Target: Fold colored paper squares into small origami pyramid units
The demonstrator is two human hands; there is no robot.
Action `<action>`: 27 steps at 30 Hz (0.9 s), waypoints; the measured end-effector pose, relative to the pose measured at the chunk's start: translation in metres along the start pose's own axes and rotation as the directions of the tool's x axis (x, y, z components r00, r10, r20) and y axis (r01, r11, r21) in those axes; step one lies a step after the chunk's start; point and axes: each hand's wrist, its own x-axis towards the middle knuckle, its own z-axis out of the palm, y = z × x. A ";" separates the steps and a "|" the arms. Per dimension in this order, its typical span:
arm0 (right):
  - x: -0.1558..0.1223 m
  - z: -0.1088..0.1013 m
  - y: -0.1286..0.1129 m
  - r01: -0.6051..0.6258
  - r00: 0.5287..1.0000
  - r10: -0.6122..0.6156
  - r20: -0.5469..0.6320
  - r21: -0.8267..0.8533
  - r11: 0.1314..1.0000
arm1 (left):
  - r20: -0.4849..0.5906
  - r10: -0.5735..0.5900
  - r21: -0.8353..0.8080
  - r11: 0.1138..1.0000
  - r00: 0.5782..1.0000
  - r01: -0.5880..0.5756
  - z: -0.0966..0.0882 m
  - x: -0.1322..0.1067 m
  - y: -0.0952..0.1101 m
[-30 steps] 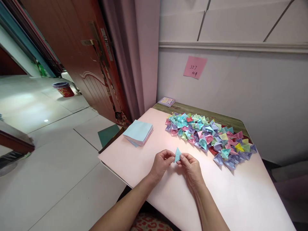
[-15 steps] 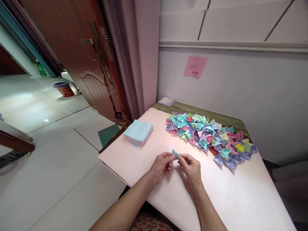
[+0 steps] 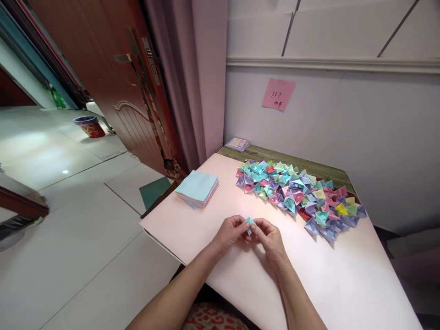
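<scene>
On my feed I see a red-brown door (image 3: 99, 68) with a metal handle (image 3: 122, 58), and a mauve curtain (image 3: 206, 68) to its right. I spot a red bin (image 3: 93, 129) on the tiled floor (image 3: 85, 256), and a pink note (image 3: 278, 95) marked "357" on the wall (image 3: 333, 114).

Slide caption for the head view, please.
Left hand and right hand hold a folded blue paper at the pink table, near a paper stack and colorful folded pieces.

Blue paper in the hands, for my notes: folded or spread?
Folded: the blue paper is a small pointed shape, pinched between the left hand and right hand.
</scene>
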 end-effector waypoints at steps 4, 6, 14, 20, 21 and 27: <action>0.001 0.000 0.005 0.026 0.999 -0.025 -0.030 0.051 0.998 | -0.071 0.117 0.027 0.993 0.991 -0.116 0.002 0.002 -0.003; 0.003 -0.001 0.008 0.038 0.999 -0.035 -0.040 0.079 0.996 | -0.117 0.148 0.040 0.989 0.982 -0.144 0.002 0.003 -0.005; 0.004 -0.001 0.014 0.061 0.993 -0.053 -0.110 0.069 0.996 | -0.103 -0.023 0.009 1.000 0.994 0.024 0.003 0.004 -0.012; 0.002 -0.001 0.008 0.063 0.997 -0.062 -0.047 0.005 0.998 | -0.092 -0.039 0.044 0.998 0.995 0.043 0.006 0.002 -0.006; 0.002 -0.001 0.008 0.058 0.997 -0.058 -0.043 0.005 0.998 | -0.087 -0.046 0.060 0.997 0.995 0.052 0.007 0.002 -0.005; 0.003 -0.001 0.010 0.091 0.989 -0.094 -0.113 -0.038 0.995 | 0.007 -0.074 0.036 0.997 0.997 0.074 0.008 -0.003 0.000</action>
